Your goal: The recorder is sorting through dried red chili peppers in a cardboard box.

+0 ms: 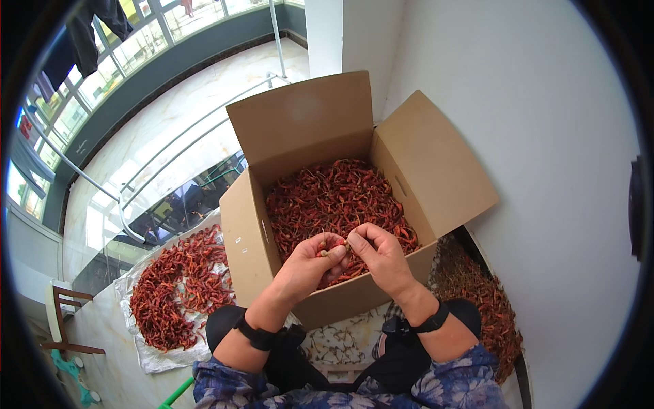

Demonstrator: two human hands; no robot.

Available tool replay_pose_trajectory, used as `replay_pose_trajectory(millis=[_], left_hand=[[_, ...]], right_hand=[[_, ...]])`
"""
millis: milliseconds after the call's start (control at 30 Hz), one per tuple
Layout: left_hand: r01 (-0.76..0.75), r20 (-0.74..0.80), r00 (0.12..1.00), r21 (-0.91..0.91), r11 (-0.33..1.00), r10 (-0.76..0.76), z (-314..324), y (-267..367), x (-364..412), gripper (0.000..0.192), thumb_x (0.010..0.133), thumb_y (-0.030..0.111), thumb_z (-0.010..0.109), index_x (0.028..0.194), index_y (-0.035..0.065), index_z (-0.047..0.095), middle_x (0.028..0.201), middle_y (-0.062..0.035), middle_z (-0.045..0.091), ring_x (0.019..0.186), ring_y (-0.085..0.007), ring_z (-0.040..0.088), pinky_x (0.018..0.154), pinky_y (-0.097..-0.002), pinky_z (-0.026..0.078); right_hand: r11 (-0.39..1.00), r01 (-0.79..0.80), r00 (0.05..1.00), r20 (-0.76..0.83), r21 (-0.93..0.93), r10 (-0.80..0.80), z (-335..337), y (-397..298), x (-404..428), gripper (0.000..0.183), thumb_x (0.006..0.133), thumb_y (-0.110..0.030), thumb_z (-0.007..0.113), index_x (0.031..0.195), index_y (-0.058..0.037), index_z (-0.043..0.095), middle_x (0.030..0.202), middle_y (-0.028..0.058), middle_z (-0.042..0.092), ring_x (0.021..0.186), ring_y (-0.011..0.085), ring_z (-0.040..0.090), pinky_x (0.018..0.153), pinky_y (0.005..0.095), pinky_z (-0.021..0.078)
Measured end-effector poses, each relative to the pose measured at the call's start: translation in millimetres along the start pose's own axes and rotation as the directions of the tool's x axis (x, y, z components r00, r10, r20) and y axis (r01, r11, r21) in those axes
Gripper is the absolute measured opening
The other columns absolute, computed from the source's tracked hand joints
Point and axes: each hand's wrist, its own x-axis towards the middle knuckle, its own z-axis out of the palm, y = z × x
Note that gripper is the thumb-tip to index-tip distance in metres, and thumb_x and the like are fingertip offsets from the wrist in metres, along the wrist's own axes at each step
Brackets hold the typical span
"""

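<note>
My left hand [319,258] is closed around several dried red chili peppers [323,246], their pale stem ends showing between thumb and fingers. Thumb and forefinger of my right hand [377,250] pinch the stem end of a chili at the left fingertips. Both hands are over the near side of an open cardboard box [357,301]. Many dried red chilies [332,197] fill the lower part of the box. The left palm and the lower fingers of the right hand are partly hidden.
More chilies [163,296] lie on a white sheet [153,360] at the left. Another chili heap [485,307] is at the right by the wall. Loose stems [340,342] are scattered between my feet. A metal rack [176,138], a wooden chair [64,319] and a green bar [176,392] are at the left.
</note>
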Motion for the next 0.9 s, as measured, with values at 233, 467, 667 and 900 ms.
replay_pose_trajectory(millis=[233, 467, 667, 900], left_hand=[[-0.057, 0.159, 0.987, 0.222, 0.973, 0.021, -0.3, 4.0, -3.4, 0.010, 0.094, 0.011, 0.053, 0.101, 0.0052, 0.053, 0.075, 0.0014, 0.056, 0.059, -0.0029, 0.045, 0.050, -0.0169, 0.037], [-0.143, 0.021, 0.990, 0.154, 0.978, 0.142, -2.7, 4.2, -5.3, 0.014, 0.094, 0.007, 0.051, 0.108, 0.0034, 0.051, 0.081, -0.0002, 0.056, 0.065, -0.0044, 0.047, 0.059, -0.0190, 0.041], [-0.065, 0.114, 0.991, -0.056, 0.996, 0.071, 8.3, 3.8, 0.9, 0.046, 0.094, 0.005, 0.049, 0.138, 0.0054, 0.036, 0.116, -0.0087, 0.059, 0.086, -0.0083, 0.055, 0.081, -0.0234, 0.049], [0.038, 0.123, 0.991, 0.055, 0.998, -0.044, 3.5, 4.1, -2.1, 0.044, 0.095, 0.008, 0.049, 0.137, 0.0070, 0.039, 0.106, -0.0051, 0.062, 0.082, -0.0064, 0.055, 0.074, -0.0219, 0.049]], right_hand=[[0.613, -0.497, 0.868, 0.363, 0.614, 0.340, -9.8, 9.0, -2.1, 0.015, 0.093, -0.020, 0.054, 0.084, -0.0085, 0.058, 0.074, -0.0012, 0.054, 0.064, 0.0053, 0.047, 0.058, 0.0192, 0.0378], [0.664, -0.240, 0.966, 0.105, 0.708, 0.238, -40.9, -20.6, 16.2, 0.017, 0.092, -0.018, 0.052, 0.079, -0.0089, 0.057, 0.065, -0.0016, 0.048, 0.058, 0.0081, 0.043, 0.052, 0.0218, 0.0364], [-0.148, 0.301, 0.863, -0.335, 0.942, -0.378, -156.9, -68.1, 3.3, 0.020, 0.091, -0.023, 0.053, 0.081, -0.0066, 0.060, 0.070, -0.0024, 0.052, 0.059, 0.0098, 0.042, 0.054, 0.0238, 0.0353], [0.961, 0.166, 0.986, 0.065, -0.223, -0.155, -43.8, -44.2, 11.6, 0.026, 0.093, -0.023, 0.054, 0.102, -0.0022, 0.066, 0.100, 0.0060, 0.059, 0.089, 0.0156, 0.056, 0.080, 0.0289, 0.0449]])
